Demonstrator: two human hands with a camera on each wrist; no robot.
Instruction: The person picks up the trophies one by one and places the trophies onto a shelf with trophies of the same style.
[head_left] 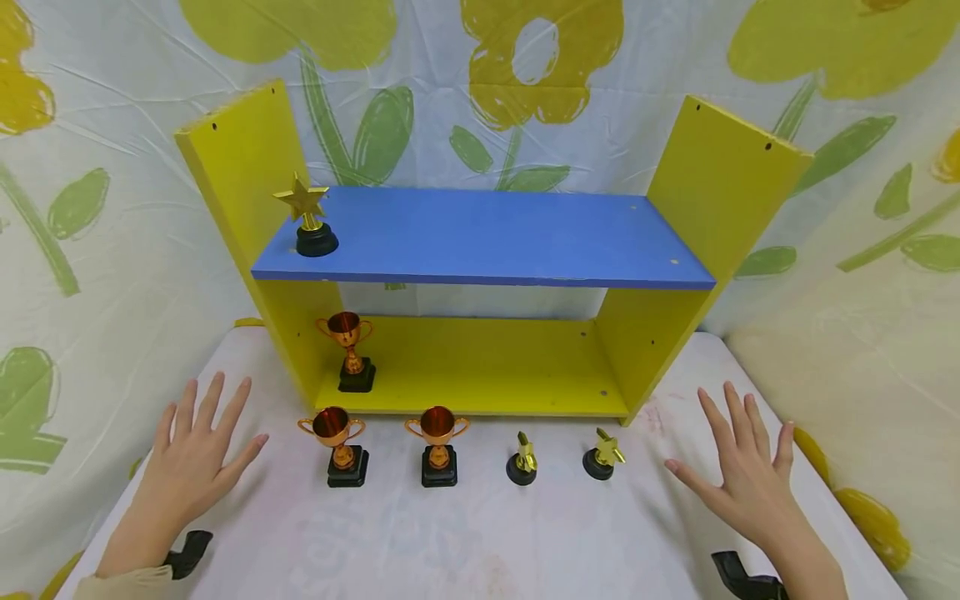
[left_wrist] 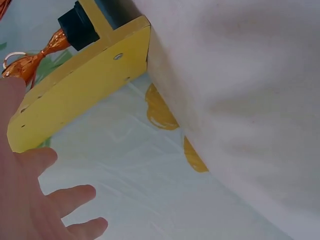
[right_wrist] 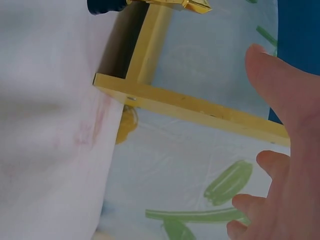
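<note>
My left hand (head_left: 191,462) is spread at the table's left side, fingers straight, holding nothing. On the right, my right hand (head_left: 750,475) is likewise spread and holds nothing. Between them stand a copper trophy cup (head_left: 332,429) nearest the left hand, a second trophy cup (head_left: 437,427), a gold star trophy (head_left: 527,454), and another star trophy (head_left: 609,450) nearest the right hand. A third trophy cup (head_left: 345,329) is on the lower shelf's left end. One star trophy (head_left: 302,202) stands at the left of the blue upper shelf. All have black bases.
The shelf unit has yellow side panels (head_left: 738,179), a blue upper board (head_left: 487,233) and a yellow lower board (head_left: 480,362). It stands at the back of the white-covered table (head_left: 480,542). Flower-patterned cloth (head_left: 97,167) hangs behind and at both sides.
</note>
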